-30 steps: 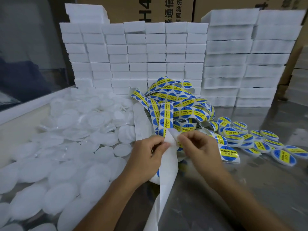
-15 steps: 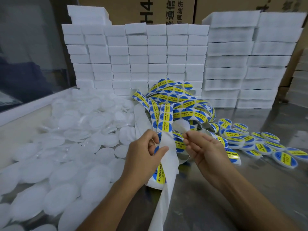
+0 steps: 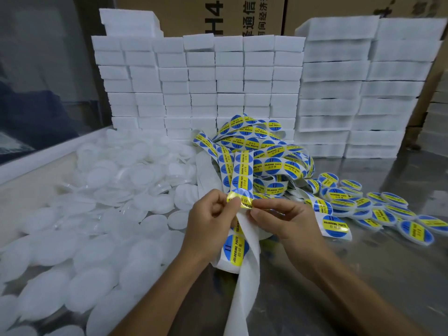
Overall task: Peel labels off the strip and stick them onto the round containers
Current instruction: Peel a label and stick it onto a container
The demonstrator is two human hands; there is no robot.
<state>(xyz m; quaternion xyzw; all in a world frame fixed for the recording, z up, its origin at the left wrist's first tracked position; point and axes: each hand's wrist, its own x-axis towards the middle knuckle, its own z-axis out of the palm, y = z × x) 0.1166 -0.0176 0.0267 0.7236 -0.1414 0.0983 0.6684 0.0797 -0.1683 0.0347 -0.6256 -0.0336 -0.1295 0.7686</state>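
A tangled label strip (image 3: 242,170) with round blue-and-yellow "Soldering Paste" labels lies in the middle of the table. My left hand (image 3: 208,221) pinches the strip just below its last labels, and a labelled round container (image 3: 236,251) shows under that hand. My right hand (image 3: 283,221) pinches the edge of a glossy label (image 3: 240,198) at the strip's bend. The bare white backing (image 3: 244,282) hangs down between my forearms. Plain white round containers (image 3: 97,214) are heaped at the left.
Labelled containers (image 3: 378,209) lie in a loose group on the shiny metal table (image 3: 363,275) at the right. Stacks of white foam blocks (image 3: 218,88) and cardboard boxes (image 3: 218,18) form a wall at the back. A white ledge (image 3: 43,156) runs along the left.
Both hands shifted up the strip onto a fresh label. The label stuck on the container below my left hand has come into fuller view. The backing hangs longer.
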